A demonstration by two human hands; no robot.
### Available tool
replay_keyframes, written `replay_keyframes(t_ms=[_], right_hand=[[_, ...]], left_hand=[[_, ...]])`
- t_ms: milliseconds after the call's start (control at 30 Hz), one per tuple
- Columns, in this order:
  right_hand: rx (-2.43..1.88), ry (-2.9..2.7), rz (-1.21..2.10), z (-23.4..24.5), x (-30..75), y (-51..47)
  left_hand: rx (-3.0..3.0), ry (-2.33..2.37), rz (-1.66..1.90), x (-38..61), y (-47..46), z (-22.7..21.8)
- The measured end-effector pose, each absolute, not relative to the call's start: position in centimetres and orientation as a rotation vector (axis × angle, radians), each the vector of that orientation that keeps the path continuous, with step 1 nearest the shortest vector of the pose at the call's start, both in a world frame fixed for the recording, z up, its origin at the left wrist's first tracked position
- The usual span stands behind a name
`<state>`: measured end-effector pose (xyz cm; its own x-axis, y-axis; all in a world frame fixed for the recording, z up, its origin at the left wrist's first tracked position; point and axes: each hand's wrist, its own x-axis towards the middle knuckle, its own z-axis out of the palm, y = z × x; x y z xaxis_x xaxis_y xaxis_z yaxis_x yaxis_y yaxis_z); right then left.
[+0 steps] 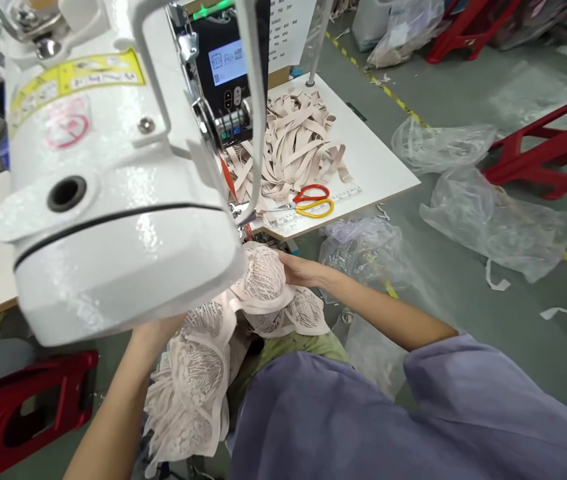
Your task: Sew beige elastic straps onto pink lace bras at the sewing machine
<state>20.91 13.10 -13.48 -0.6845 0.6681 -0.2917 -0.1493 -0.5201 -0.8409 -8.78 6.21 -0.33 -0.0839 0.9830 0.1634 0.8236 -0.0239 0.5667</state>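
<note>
Just left of the right hand, a lace bra is grasped by it at a cup; the left hand is partly hidden by the sewing machine, its grip cannot be told. Beyond the right grip, scissors are laid.

Garment sewing workshop; white sewing machine with control screen; heaped beige strips; lace bra pieces; yellow-lined floor.
</note>
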Motion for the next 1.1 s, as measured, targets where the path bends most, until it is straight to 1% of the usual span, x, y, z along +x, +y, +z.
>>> replay_keyframes(t_ms=[67, 133, 233, 367, 467, 533, 633, 700, 767, 800, 833, 900, 1000, 1100], right_hand=[[-0.784, -0.979, 2.388, -14.4, 21.8, 12.2], [-0.800, -0.883, 2.382, -14.4, 22.6, 11.9], [-0.893, -0.786, 2.223, -13.3, 23.1, 12.2], [-0.991, -0.792, 2.012, -10.8, 23.4, 13.3], [-1.014, -0.858, 1.841, -8.3, 24.0, 13.5], [-0.997, -0.985, 1.739, -6.3, 24.1, 12.7], [-0.793, -1.470, 1.727, -3.0, 23.0, 9.9], [-0.528, -1.862, 1.781, -1.1, 21.5, 7.7], [-0.341, -2.091, 1.777, -0.1, 20.1, 6.1], [-0.337, -2.128, 1.742, 0.1, 19.6, 5.7], [-0.389, -2.133, 1.686, 0.0, 19.1, 5.6], [-0.598, -2.119, 1.522, -0.5, 18.5, 6.1], [-0.862, -2.108, 1.360, -1.8, 17.7, 7.9], [-0.935, -2.045, 1.457, -2.7, 16.8, 9.7]], left_hand=[[1.914, 1.920, 0.794, -8.3, 6.3, -0.3], [1.910, 1.909, 0.795, -7.9, 6.2, -0.2], [1.903, 1.905, 0.783, -7.5, 5.9, 0.0], [1.950, 1.953, 0.662, -7.3, 4.7, 0.7], [2.026, 2.108, 0.752, -6.4, 1.9, 1.6], [2.152, 2.104, 0.935, -4.8, -0.6, 2.3], [2.461, 1.661, 1.149, -1.4, -3.4, 3.0], [2.520, 1.408, 1.139, 0.4, -3.9, 2.9], [2.374, 1.386, 0.971, 1.0, -3.5, 2.4], [2.235, 1.429, 0.846, 0.9, -3.0, 2.0], [2.074, 1.478, 0.733, 0.4, -2.5, 1.6], [1.772, 1.583, 0.640, -0.8, -1.4, 0.9], [1.515, 1.793, 0.776, -2.5, 0.1, 0.2], [1.416, 1.943, 0.914, -3.0, 1.6, -0.3]])
